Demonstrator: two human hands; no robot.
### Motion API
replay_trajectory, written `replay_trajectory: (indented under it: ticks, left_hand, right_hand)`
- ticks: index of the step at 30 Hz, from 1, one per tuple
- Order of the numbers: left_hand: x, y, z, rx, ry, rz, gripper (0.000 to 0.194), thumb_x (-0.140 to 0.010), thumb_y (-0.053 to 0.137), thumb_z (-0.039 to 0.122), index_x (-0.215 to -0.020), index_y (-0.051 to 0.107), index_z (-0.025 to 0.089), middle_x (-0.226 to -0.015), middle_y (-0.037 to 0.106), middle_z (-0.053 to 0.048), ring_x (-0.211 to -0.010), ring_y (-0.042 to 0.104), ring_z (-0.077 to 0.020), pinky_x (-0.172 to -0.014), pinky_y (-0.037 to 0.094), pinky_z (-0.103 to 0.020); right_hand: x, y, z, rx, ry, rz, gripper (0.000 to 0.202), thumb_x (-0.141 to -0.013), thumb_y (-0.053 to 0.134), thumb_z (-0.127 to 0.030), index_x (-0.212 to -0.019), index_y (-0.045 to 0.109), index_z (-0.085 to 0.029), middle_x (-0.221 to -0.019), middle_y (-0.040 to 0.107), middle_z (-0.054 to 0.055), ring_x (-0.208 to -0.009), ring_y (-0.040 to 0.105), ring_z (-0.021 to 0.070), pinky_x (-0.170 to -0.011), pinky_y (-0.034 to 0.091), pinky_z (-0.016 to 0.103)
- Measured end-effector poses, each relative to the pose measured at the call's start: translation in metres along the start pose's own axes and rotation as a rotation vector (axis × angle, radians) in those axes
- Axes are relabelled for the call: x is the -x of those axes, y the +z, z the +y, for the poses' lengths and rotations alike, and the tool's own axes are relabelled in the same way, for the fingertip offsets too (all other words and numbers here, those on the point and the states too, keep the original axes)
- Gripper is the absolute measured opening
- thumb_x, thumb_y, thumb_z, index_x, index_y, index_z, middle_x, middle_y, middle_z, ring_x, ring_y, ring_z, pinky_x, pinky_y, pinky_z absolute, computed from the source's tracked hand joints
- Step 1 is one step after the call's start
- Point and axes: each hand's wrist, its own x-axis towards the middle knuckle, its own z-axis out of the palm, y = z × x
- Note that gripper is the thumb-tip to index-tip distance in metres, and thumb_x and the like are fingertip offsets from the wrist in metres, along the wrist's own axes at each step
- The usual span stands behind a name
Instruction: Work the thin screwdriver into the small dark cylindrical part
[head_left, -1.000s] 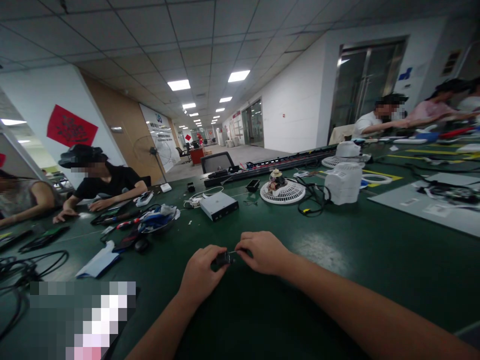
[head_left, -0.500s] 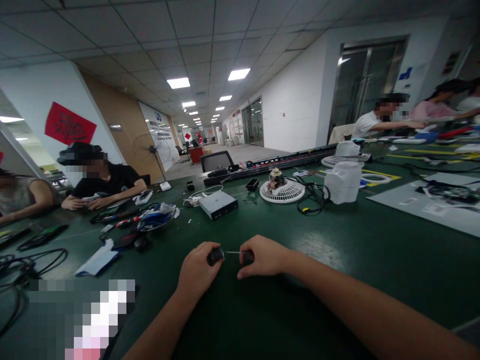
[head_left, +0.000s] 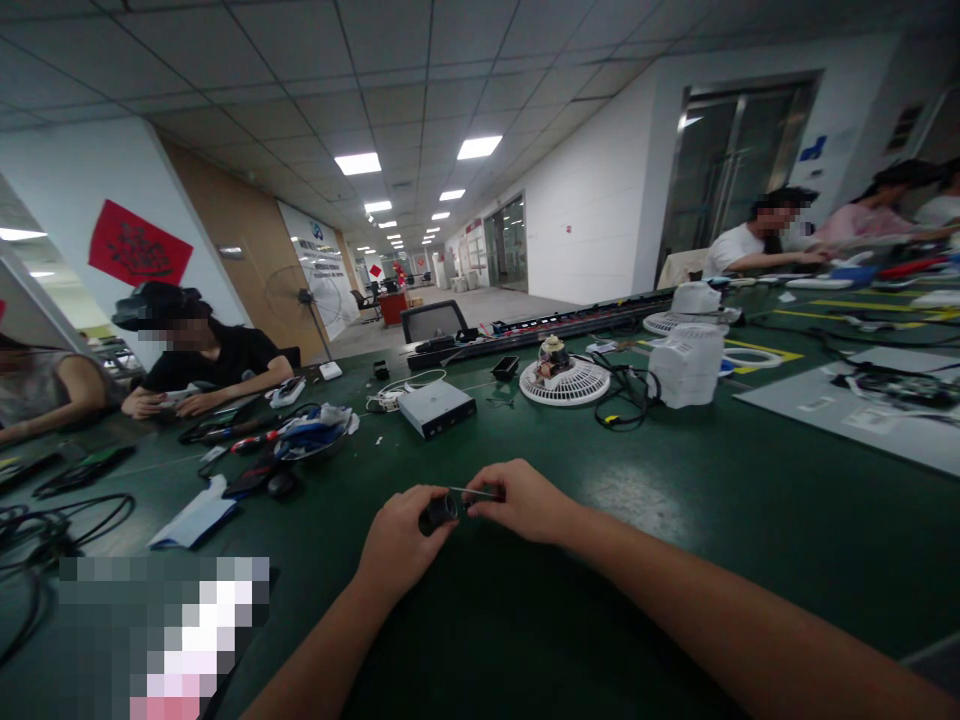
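Observation:
My left hand [head_left: 401,530] is closed around a short black cylinder [head_left: 441,512], whose hollow round end faces right. My right hand [head_left: 525,500] grips a thin-shafted screwdriver [head_left: 480,494]; most of its handle is hidden in the palm. The slim metal shaft points left, just above the cylinder's open end. At my right fingertips there is a small dark piece [head_left: 468,506], too small to name. Both hands are close together, just above the green table [head_left: 570,580].
Beyond my hands lies a silver optical drive [head_left: 437,408]. A white fan grille with a motor [head_left: 564,380] and a white housing [head_left: 684,365] stand to the right. Cables, a blue cloth [head_left: 191,515] and a computer mouse [head_left: 282,485] lie left. Other people sit around the table.
My right hand has tilted and moved slightly up and left, its fingertips nearer the cylinder. The screwdriver's shaft has risen from the cylinder's opening to above it. The cylinder's open end now shows more.

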Motion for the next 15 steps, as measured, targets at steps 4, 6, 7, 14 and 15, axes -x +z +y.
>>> replay_trajectory:
  ticks: [4,6,7,14,15]
  left_hand:
    - [0.0026,0.0008,0.0005,-0.003,0.114,-0.019,0.035,-0.080,0.071,0.026,-0.114,0.063,0.026,-0.103,0.071,-0.003,-0.091,0.065,-0.0221,-0.081,0.050,-0.036]
    - [0.0036,0.0004,0.0010,-0.003,0.145,-0.030,0.038,-0.081,0.070,0.028,-0.118,0.062,0.027,-0.105,0.071,-0.003,-0.092,0.064,-0.0218,-0.080,0.050,-0.035]
    - [0.0038,0.0002,0.0014,-0.006,0.152,-0.033,0.038,-0.081,0.070,0.028,-0.118,0.061,0.026,-0.105,0.071,-0.003,-0.091,0.064,-0.0216,-0.079,0.050,-0.035]
    - [0.0048,0.0005,0.0026,-0.021,0.205,-0.018,0.038,-0.083,0.070,0.029,-0.119,0.060,0.024,-0.100,0.071,-0.004,-0.088,0.064,-0.0214,-0.079,0.050,-0.036]
    - [0.0050,0.0007,0.0023,-0.022,0.207,-0.018,0.037,-0.083,0.070,0.030,-0.119,0.060,0.024,-0.100,0.071,-0.004,-0.088,0.064,-0.0214,-0.079,0.050,-0.036]
  right_hand:
    - [-0.0005,0.0032,-0.0033,-0.014,-0.124,0.036,0.013,-0.082,0.068,-0.017,-0.093,0.075,-0.019,-0.088,0.068,0.003,-0.081,0.062,0.0147,-0.073,0.046,0.025]
    - [-0.0005,0.0051,-0.0044,-0.042,-0.078,0.051,0.012,-0.081,0.070,-0.019,-0.092,0.074,-0.019,-0.083,0.069,0.002,-0.075,0.062,0.0141,-0.068,0.045,0.024]
    - [-0.0005,0.0059,-0.0047,-0.058,-0.063,0.061,0.011,-0.079,0.071,-0.019,-0.090,0.074,-0.019,-0.082,0.069,0.002,-0.073,0.062,0.0138,-0.066,0.045,0.024]
    - [-0.0011,0.0052,-0.0027,-0.110,-0.124,0.084,0.008,-0.078,0.073,-0.019,-0.085,0.077,-0.021,-0.083,0.065,0.001,-0.078,0.061,0.0139,-0.071,0.046,0.025]
    - [-0.0012,0.0053,-0.0021,-0.114,-0.107,0.081,0.008,-0.078,0.073,-0.020,-0.085,0.077,-0.021,-0.082,0.064,0.001,-0.076,0.061,0.0137,-0.069,0.046,0.025]
